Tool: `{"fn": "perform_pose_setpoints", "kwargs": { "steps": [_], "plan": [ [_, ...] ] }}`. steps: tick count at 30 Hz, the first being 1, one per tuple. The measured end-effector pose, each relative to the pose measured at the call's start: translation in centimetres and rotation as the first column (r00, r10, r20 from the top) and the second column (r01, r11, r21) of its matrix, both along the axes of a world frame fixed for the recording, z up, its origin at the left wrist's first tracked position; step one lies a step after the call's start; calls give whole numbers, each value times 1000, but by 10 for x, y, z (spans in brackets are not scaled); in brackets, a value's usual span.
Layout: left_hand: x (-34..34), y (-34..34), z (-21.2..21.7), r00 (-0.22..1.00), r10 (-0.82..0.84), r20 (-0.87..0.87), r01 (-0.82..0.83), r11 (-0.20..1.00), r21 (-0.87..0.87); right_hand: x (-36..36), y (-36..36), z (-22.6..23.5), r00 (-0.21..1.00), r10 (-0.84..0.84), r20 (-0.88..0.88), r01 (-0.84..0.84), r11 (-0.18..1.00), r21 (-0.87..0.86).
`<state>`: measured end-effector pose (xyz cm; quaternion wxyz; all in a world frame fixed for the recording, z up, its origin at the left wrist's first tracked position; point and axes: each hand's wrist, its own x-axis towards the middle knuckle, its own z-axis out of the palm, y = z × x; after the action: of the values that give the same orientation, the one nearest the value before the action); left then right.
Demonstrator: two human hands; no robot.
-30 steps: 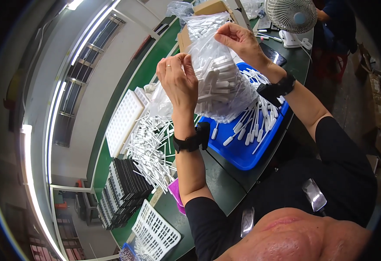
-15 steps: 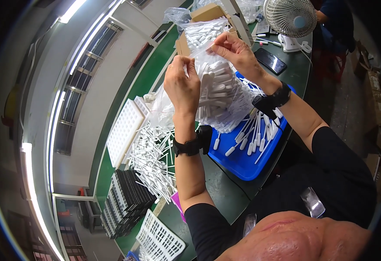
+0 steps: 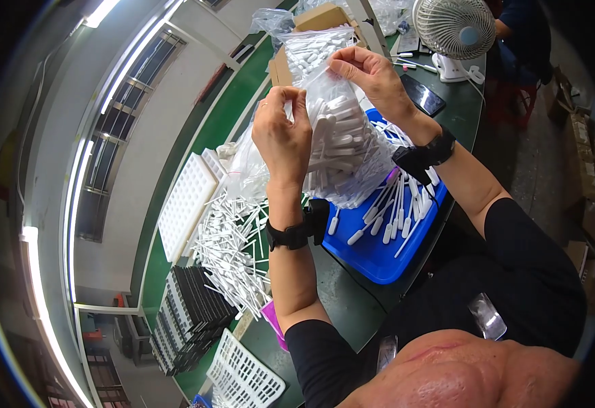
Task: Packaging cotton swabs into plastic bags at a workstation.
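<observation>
A clear plastic bag [image 3: 343, 146], packed with white sticks that have thicker, rounded ends, hangs from both my hands above a blue tray [image 3: 379, 268]. Thumb and fingers of my left hand [image 3: 284, 136] pinch the left side of the bag's mouth. On its far right corner, my right hand [image 3: 377, 83] holds the edge in a similar pinch. More white sticks [image 3: 406, 211] lie in the tray, partly hidden by the bag. Black bands circle both my wrists.
Left of the bag, loose white sticks [image 3: 233, 251] are heaped beside a white perforated block [image 3: 187, 204]. Stacked black trays [image 3: 192, 309] and a white grid tray [image 3: 246, 374] stand nearer. A filled cardboard box [image 3: 324, 20], phone [image 3: 422, 95] and fan [image 3: 453, 27] sit beyond; a person [image 3: 525, 34] is behind.
The view has shifted slightly. Both hands keep their pinch on the bag's mouth, which is drawn a little wider between them.
</observation>
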<state>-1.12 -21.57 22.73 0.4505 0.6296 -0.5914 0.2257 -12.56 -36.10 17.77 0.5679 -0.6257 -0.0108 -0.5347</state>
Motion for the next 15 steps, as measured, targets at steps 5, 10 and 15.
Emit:
{"fn": "perform_pose_setpoints", "kwargs": {
  "steps": [5,10,15],
  "plan": [
    [-2,2,-1,1000,2,-8,-2,1000,6,-1,2,1,999,-36,-33,34,998,-43],
    [-10,-2,1,997,-4,-79,1,999,-39,-2,9,5,999,-35,-6,35,997,-68],
    [-10,-15,5,998,-54,32,55,998,-30,0,11,6,998,-57,-5,56,997,-49]
  ]
}}
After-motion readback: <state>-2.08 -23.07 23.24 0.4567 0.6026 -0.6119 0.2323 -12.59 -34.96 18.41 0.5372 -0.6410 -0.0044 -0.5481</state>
